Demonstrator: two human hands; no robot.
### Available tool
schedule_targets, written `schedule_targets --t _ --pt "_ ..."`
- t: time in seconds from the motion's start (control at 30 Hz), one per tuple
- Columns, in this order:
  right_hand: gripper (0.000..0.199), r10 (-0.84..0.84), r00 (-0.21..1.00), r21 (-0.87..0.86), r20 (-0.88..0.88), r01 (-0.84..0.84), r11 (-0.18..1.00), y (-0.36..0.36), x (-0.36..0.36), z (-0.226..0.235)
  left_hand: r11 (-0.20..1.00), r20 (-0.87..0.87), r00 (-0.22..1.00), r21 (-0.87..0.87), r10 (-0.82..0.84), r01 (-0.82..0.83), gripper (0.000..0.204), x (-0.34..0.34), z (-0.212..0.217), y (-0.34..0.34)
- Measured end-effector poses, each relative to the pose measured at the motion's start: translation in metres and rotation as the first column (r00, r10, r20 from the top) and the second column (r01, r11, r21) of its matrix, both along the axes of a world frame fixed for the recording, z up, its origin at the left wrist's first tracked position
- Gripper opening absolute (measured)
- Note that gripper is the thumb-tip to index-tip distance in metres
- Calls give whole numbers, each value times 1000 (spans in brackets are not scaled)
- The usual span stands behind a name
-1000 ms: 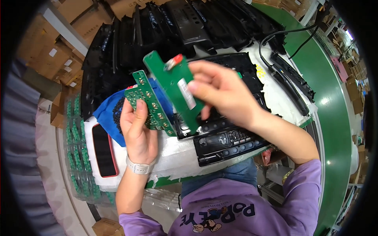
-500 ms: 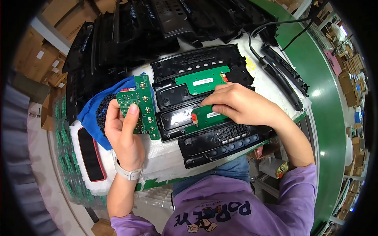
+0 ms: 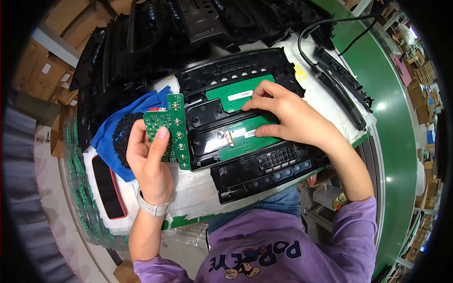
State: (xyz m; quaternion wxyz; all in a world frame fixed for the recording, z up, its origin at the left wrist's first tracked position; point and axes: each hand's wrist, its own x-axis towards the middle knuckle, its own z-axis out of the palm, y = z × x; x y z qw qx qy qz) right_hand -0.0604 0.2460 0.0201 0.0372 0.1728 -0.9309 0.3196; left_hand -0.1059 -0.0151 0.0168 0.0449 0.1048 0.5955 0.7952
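Note:
My left hand point(image 3: 150, 160) pinches a green circuit board point(image 3: 179, 134) upright between thumb and fingers, its small-part side facing me. My right hand point(image 3: 292, 115) is spread over the middle black plastic panels. Its thumb rests at a second circuit board point(image 3: 231, 150), which lies in a black panel point(image 3: 204, 143) and carries a white label and a small connector. Its fingertips reach to the lower edge of a third circuit board point(image 3: 219, 95), lying in the panel behind. Part of both boards is hidden under this hand.
A black panel with buttons point(image 3: 236, 181) lies nearest me. On the left are a blue cloth point(image 3: 106, 141) with small black pieces and a phone point(image 3: 108, 188). A black corded tool point(image 3: 339, 96) lies right. More black panels point(image 3: 160, 37) are stacked at the back.
My right hand has let go of the second circuit board, which now lies flatter in its panel, and has spread and risen slightly. My left hand keeps hold of its board.

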Motion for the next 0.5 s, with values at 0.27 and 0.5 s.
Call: schedule_targets --t 0.27,0.5 --pt "32 132 975 -205 -181 -168 964 -18 -5 16 967 -631 737 -223 -242 126 24 -7 -2 -5" --pt "36 603 796 -516 -56 -540 665 -50 -1 34 928 -532 760 -208 -373 310 18 10 5 14"
